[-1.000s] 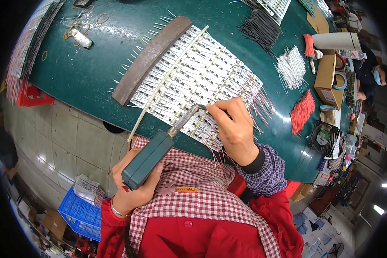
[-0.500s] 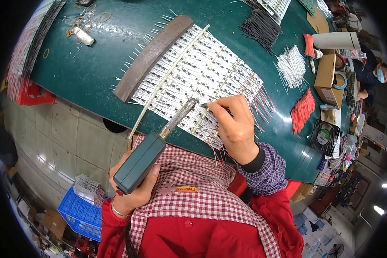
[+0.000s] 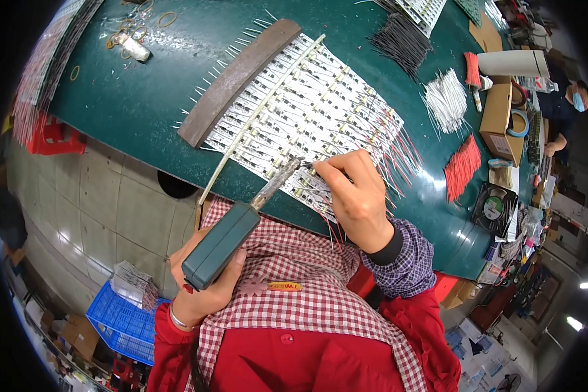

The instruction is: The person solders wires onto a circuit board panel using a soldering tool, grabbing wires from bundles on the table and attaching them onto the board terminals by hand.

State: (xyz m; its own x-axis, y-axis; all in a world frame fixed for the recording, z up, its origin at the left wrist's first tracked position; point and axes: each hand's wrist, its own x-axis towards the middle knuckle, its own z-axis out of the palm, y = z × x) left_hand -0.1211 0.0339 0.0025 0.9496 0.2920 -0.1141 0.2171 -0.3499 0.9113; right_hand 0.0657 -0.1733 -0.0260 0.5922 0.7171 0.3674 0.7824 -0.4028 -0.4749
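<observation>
My left hand is closed round the green handle of a soldering gun. Its crusted metal tip points up and right, onto a sheet of small white circuit boards. Right at that tip, my right hand pinches what looks like a thin dark wire, mostly hidden by the fingers. Rows of black components and short wires cover the boards, with red and white wires trailing off their right side. A curved brown bar lies across the sheet's upper left edge, and a long pale stick crosses the boards beside it.
On the green table, black wires, white wires and red wires lie in bundles to the right. Farther right stand a cardboard box and a small fan. Rubber bands lie far left. Another person is at right.
The view has shifted slightly, so the gun appears a little to the right and the board sheet also moved a bit. Both hands keep their hold, with the tip still by the right fingers.
</observation>
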